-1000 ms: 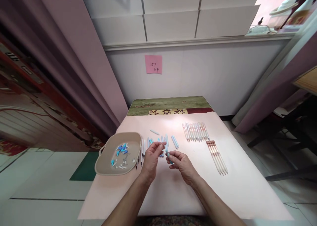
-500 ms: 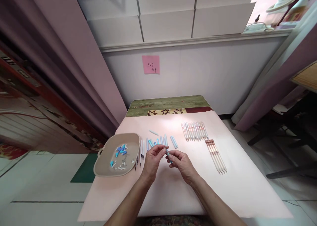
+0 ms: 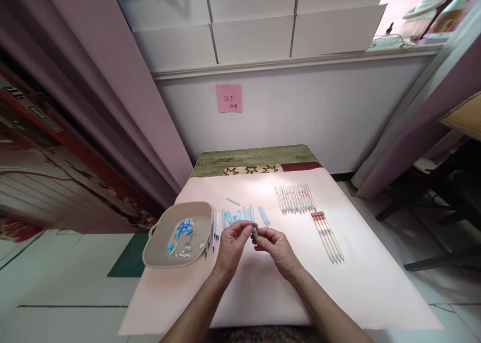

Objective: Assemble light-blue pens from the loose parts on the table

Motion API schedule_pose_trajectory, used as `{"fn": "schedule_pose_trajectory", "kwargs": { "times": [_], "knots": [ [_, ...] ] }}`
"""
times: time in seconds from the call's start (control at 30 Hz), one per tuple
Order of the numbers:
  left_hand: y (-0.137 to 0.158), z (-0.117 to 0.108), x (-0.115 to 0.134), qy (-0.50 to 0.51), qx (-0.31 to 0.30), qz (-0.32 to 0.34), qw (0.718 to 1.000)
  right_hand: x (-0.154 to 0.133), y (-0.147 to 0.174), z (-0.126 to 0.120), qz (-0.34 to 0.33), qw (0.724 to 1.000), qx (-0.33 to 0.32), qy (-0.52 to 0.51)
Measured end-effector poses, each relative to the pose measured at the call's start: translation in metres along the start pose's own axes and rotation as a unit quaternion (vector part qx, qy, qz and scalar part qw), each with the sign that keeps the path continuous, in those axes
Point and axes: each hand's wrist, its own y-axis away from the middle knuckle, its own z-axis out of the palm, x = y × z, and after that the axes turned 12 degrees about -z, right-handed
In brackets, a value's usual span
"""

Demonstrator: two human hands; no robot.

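Over the near middle of the table, both hands meet around a small light-blue pen barrel point(image 3: 255, 232). My right hand point(image 3: 276, 247) is closed on it, thumb and fingers wrapped about its lower part. My left hand point(image 3: 232, 245) is pinched at its upper end; whatever lies between those fingertips is too small to make out. Just beyond my hands lie several blue pen parts point(image 3: 246, 212), with two more pale-blue barrels point(image 3: 264, 215) to the right and a single one point(image 3: 233, 201) farther back. Slim dark-tipped refills point(image 3: 215, 227) lie left of my left hand.
A beige basket point(image 3: 150, 255) at the left holds blue and white small parts. At the right lie a row of pens point(image 3: 295, 199) and a group of cream-coloured pens point(image 3: 328, 240) with brown ends. The pink-covered table point(image 3: 361, 293) stands against a wall.
The pen barrel has turned more upright between my fingers. My right hand has shifted slightly to the left, closer to my left fingertips. The things on the table lie as before.
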Motion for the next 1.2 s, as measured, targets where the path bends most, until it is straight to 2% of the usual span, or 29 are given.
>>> {"fn": "schedule_pose_trajectory", "kwargs": {
  "times": [0.2, 0.53, 0.73, 0.87, 0.93, 1.03, 1.13, 1.2],
  "knots": [
    [0.001, -0.003, -0.004, 0.034, 0.006, -0.012, 0.999, -0.002, 0.001, 0.002, -0.015, 1.000, -0.013, -0.006],
    [-0.002, -0.010, -0.025, 0.037, 0.003, -0.039, 0.999, 0.007, 0.004, -0.002, 0.008, 1.000, -0.025, -0.009],
    [0.008, -0.017, -0.047, -0.017, 0.011, -0.021, 1.000, 0.018, 0.007, -0.002, -0.035, 0.994, -0.053, 0.088],
    [0.018, -0.027, -0.062, 0.059, 0.036, -0.048, 0.996, 0.025, 0.009, -0.001, -0.021, 0.986, -0.084, 0.144],
    [0.022, -0.034, -0.066, 0.097, 0.070, -0.071, 0.990, 0.026, 0.006, -0.006, -0.024, 0.976, -0.067, 0.206],
    [0.029, -0.048, -0.071, 0.117, 0.112, -0.084, 0.983, 0.024, -0.006, -0.021, -0.033, 0.953, 0.006, 0.302],
    [0.036, -0.057, -0.074, 0.099, 0.118, -0.078, 0.985, 0.019, -0.020, -0.036, -0.017, 0.931, 0.067, 0.360],
    [0.042, -0.060, -0.076, 0.076, 0.112, -0.071, 0.988, 0.017, -0.029, -0.036, -0.013, 0.920, 0.069, 0.386]
  ]
}}
